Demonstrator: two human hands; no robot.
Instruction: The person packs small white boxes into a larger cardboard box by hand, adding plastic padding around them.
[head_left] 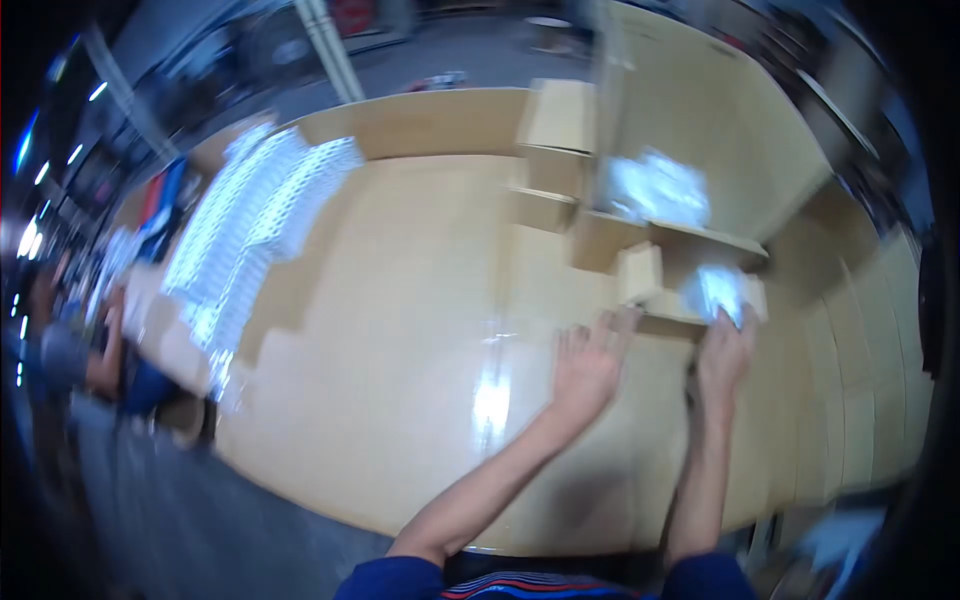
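My right hand point(725, 355) pinches a shiny plastic packet point(716, 288) at the open carton's point(670, 326) right end, left hand point(588, 368) loosely spread at its left corner, taller carton walls beyond, cardboard worktop point(400, 300) stretching left.

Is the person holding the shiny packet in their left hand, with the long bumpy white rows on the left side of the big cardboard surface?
Not quite: the head view shows the right hand holding the shiny packet. The long bumpy white rows are on the left side of the big cardboard surface.
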